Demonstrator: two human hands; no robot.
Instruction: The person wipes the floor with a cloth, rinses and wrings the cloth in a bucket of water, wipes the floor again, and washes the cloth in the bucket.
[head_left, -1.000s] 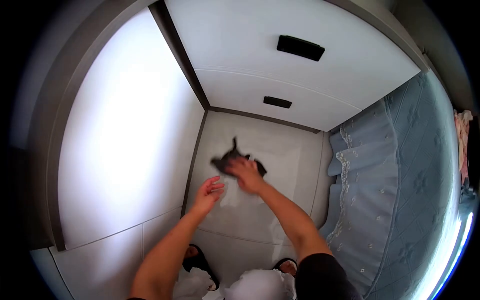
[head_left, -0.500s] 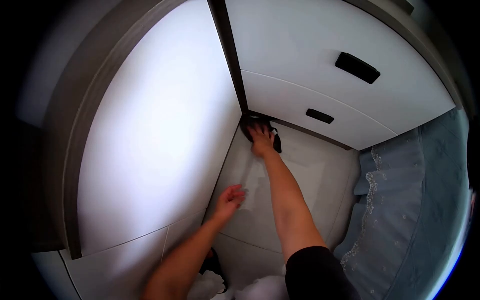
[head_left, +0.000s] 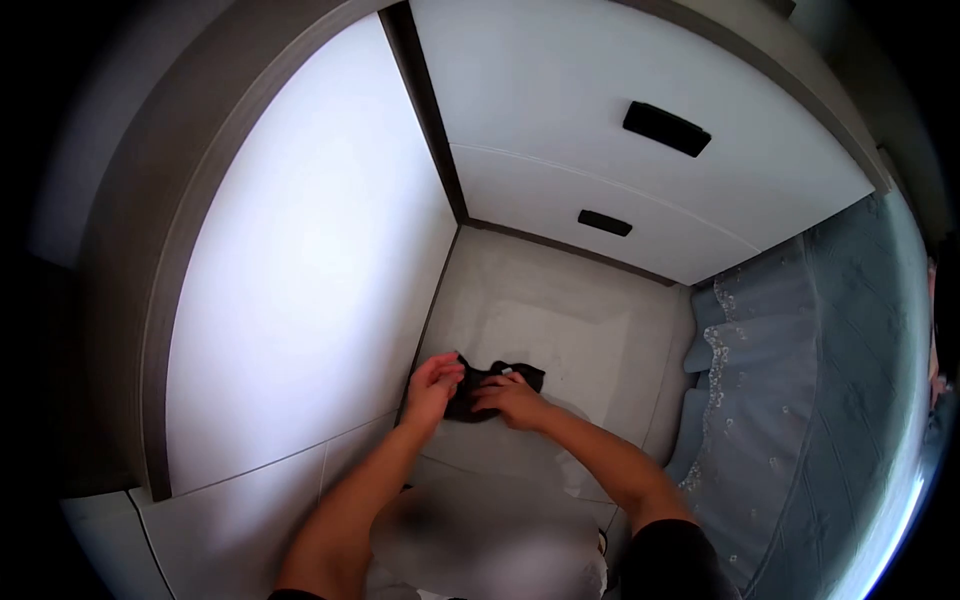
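Note:
A crumpled dark cloth (head_left: 523,376) with a small white tag lies on the floor tiles in front of me. At its left edge my left hand (head_left: 433,388) is closed, with a corner of the cloth rising beside its fingertips. My right hand (head_left: 512,400) rests on top of the cloth, its fingers stretched out over the fabric near the tag. Part of the cloth is hidden under the right hand.
A white panel (head_left: 310,260) in a dark frame stands close on the left. Ahead are white drawers (head_left: 560,190) with black handles (head_left: 667,128). On the right hangs a grey-blue bed skirt (head_left: 760,400) with lace trim. A blurred pale shape (head_left: 480,530) covers the floor nearest me.
The dark cloth has come from the far corner by the drawers toward me, along with my right hand. My left hand has moved up to the cloth's left edge.

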